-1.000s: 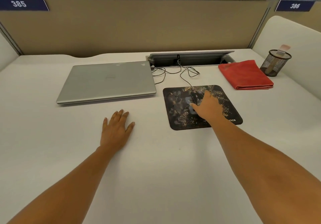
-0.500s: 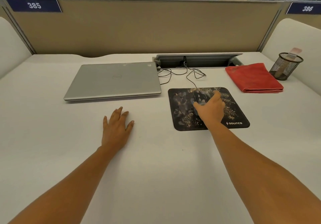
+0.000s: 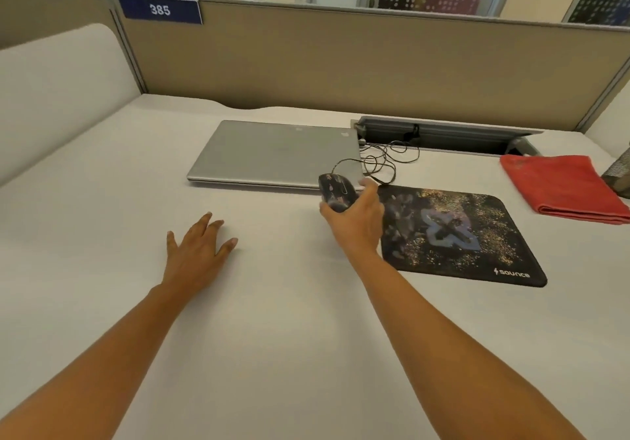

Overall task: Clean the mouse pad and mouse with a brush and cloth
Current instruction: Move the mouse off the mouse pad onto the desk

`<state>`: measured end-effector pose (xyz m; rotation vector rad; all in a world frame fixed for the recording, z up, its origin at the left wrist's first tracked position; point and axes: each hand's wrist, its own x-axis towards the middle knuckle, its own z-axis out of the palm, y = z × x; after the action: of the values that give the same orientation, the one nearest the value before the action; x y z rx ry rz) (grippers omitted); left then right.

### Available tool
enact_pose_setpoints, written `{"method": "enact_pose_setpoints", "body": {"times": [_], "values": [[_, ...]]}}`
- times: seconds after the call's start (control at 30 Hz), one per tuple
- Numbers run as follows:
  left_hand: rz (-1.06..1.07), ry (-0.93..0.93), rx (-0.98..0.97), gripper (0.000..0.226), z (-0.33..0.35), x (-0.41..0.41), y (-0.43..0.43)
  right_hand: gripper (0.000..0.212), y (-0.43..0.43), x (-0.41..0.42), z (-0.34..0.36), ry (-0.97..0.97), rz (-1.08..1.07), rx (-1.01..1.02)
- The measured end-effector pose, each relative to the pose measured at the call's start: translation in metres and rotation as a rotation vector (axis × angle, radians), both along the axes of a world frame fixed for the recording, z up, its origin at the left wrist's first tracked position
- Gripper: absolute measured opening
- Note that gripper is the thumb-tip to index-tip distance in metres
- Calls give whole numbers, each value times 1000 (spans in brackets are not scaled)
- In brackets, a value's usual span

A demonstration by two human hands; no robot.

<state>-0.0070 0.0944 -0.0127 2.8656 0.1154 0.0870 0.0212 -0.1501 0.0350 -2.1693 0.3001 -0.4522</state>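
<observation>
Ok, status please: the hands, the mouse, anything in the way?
Right hand grips mouse, just left of bare mouse pad. Left hand flat on desk. Cable loops near laptop; red cloth untouched.

I am counting one of nearly everything on this one white desk (image 3: 289, 337): one closed silver laptop (image 3: 276, 154), one dark patterned corded mouse (image 3: 335, 190), one black rectangular speckled mouse pad (image 3: 450, 235), one folded red cloth (image 3: 562, 183), and one mesh metal holder (image 3: 618, 175), cut off by the frame edge. I am counting two bare hands: my left hand (image 3: 196, 255) and my right hand (image 3: 358, 221).
</observation>
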Motion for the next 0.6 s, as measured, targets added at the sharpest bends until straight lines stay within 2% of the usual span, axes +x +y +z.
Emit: {"method": "enact_pose_setpoints", "body": {"times": [0.23,0.4,0.6], "values": [[184,-13,25,54,-1,-22,49,74,80,-1,-5,17,230,-56],[273,-49,-32,52,-8,-32,59,74,130,-2,-12,65,372,-118],[299,-106,-24,49,-10,-31,56,71,156,-1,-25,141,422,-154]]}}
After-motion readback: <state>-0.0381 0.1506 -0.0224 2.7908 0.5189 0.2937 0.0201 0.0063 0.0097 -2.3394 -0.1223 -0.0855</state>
